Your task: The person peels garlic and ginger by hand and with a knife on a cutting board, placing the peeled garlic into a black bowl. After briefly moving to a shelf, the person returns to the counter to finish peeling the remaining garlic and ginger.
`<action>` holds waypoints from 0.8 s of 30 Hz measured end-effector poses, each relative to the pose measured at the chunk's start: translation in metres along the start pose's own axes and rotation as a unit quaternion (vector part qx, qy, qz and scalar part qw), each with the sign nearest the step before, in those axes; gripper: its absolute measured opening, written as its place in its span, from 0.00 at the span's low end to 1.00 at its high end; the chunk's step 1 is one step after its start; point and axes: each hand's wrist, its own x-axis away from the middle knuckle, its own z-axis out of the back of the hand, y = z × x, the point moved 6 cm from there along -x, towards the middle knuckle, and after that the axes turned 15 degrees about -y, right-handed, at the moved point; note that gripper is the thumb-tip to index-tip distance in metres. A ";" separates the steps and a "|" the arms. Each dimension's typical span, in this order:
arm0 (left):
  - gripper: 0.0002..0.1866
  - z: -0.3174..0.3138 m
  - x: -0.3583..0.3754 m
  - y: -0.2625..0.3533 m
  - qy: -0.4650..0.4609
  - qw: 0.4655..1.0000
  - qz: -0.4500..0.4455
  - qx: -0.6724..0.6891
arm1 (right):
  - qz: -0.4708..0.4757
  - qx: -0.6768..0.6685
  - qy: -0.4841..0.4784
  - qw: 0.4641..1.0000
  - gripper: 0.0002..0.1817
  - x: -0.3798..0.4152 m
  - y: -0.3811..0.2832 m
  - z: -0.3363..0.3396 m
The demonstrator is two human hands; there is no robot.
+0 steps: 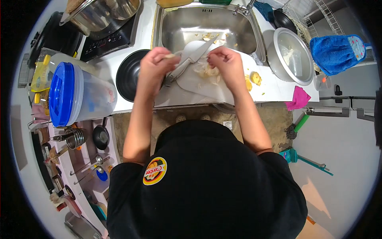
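My left hand (156,68) is over the left side of the counter, beside the black pan, fingers bent together with a small pale piece at their tips; motion blurs it. My right hand (227,67) is above the white cutting board (193,84), thumb and fingers pinched; what they hold, if anything, I cannot make out. Between the hands a knife (195,56) lies slanted across the board, blade toward the sink. A pale heap of papery skins (207,71), possibly garlic, sits near my right fingertips. Yellowish ginger pieces (255,78) lie right of the hand.
A steel sink (175,24) with peel scraps is behind the board. The black pan (122,75), a blue-lidded tub (93,93) and an induction cooker (105,46) with a pot (105,16) stand left. Right are a large bowl (274,55) and a blue towel (332,53).
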 end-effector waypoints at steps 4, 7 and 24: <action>0.09 0.058 0.026 0.027 0.141 0.882 0.079 -0.442 | -0.067 0.248 0.092 0.962 0.08 -0.001 0.008 0.062; 0.12 0.076 0.039 0.026 0.131 0.833 0.116 -0.525 | -0.055 0.438 0.116 0.890 0.05 0.004 0.024 0.087; 0.24 -0.039 -0.027 -0.067 -0.046 0.693 0.018 -0.719 | 0.042 0.556 -0.092 0.825 0.10 0.023 0.041 -0.024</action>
